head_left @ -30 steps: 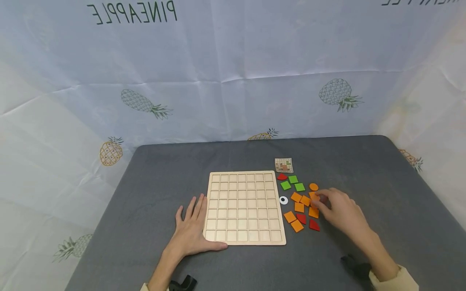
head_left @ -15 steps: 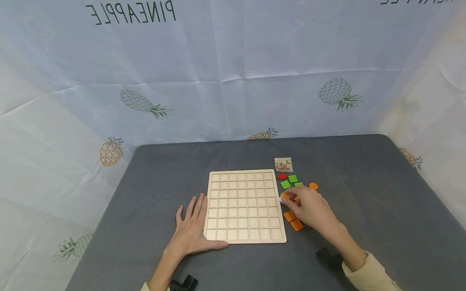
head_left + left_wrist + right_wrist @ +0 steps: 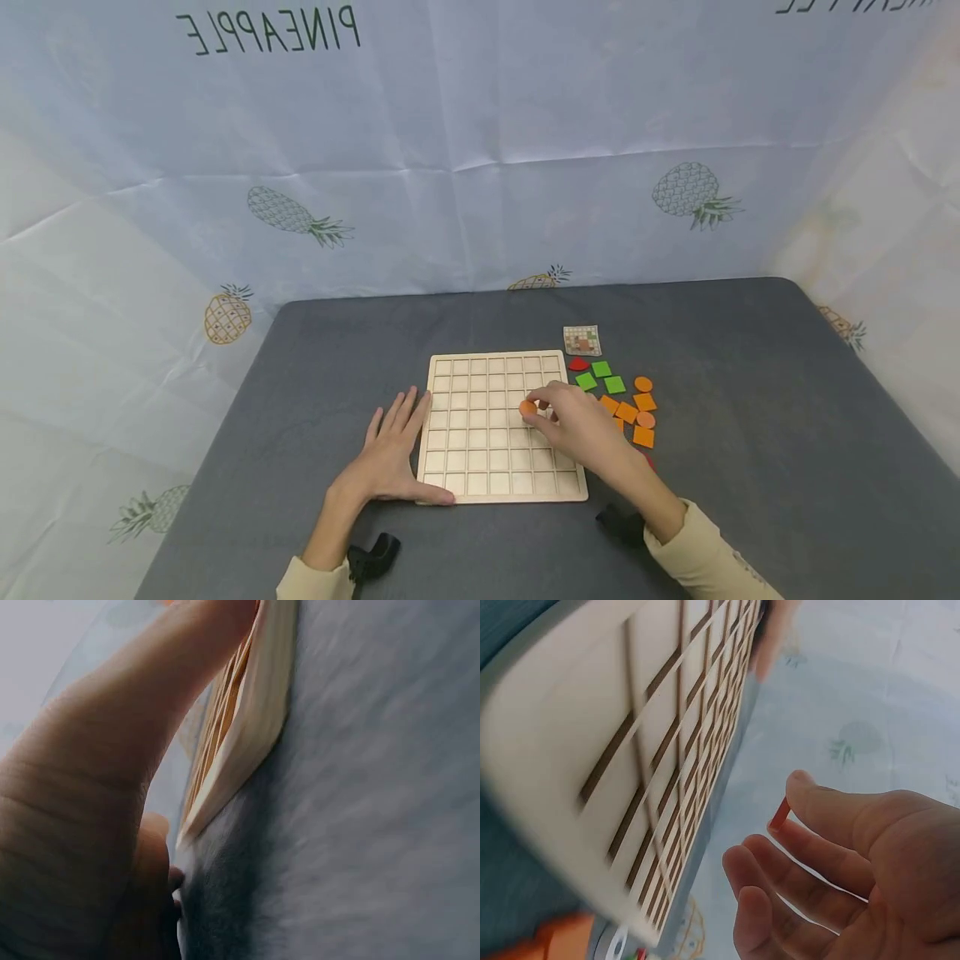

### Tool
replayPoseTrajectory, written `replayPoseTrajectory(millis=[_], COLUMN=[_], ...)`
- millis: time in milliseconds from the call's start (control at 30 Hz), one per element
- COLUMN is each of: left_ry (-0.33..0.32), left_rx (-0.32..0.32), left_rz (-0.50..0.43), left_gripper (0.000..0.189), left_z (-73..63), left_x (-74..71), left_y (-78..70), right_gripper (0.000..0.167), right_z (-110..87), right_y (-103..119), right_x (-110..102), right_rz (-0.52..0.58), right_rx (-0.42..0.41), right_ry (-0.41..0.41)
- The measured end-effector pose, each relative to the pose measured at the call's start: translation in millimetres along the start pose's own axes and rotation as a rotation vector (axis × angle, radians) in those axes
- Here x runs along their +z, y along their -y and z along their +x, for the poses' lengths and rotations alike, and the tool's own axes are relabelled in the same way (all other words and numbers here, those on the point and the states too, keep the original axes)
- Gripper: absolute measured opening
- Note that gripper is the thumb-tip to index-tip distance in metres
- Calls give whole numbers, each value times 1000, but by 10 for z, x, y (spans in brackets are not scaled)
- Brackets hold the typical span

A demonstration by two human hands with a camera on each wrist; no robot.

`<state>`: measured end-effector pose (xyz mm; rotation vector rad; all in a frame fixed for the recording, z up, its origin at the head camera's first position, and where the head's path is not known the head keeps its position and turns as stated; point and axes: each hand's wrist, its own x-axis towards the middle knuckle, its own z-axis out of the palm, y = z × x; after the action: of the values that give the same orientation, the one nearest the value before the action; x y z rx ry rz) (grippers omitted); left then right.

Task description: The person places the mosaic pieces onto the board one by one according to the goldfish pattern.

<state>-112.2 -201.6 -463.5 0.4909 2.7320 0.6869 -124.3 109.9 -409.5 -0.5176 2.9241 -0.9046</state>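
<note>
A pale wooden grid board (image 3: 480,437) of square cells lies flat on the table. My left hand (image 3: 390,458) spreads at its left front corner, fingers along the left edge and thumb (image 3: 150,690) reaching the front edge. Over the right half of the board, my right hand (image 3: 581,421) pinches an orange disc (image 3: 528,407) between thumb and forefinger. The right wrist view catches that disc (image 3: 780,814) edge-on, raised off the grid, with the other fingers loosely bent beneath.
Right of the board lie orange squares (image 3: 643,437), orange discs (image 3: 642,384), green squares (image 3: 602,369) and a red piece (image 3: 578,364). Some pieces are hidden by the right hand and forearm. Behind them is a small printed grid card (image 3: 582,341). A pineapple-print cloth (image 3: 465,225) hangs behind the table.
My right hand has moved left from the loose pieces to over the board, carrying the orange disc. My left thumb has slid slightly left along the front edge.
</note>
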Motion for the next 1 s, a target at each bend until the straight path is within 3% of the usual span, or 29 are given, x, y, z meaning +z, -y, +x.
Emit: replayPoseTrajectory(millis=[333,567,1000], left_ry=[-1,-20,22], left_rx=[-25,14,-44], left_rz=[26,13,67], left_gripper=[151,152,148], left_z=[63,37,34], left_x=[-40,-13,-36], left_y=[37,37,-16], right_gripper=[16,17,15], right_z=[203,268,391], right_y=[299,460,602], right_x=[284,488,720], right_rz=[27,-1,-39], right_rx=[-102,-188,-221], right_ry=[40,88,117])
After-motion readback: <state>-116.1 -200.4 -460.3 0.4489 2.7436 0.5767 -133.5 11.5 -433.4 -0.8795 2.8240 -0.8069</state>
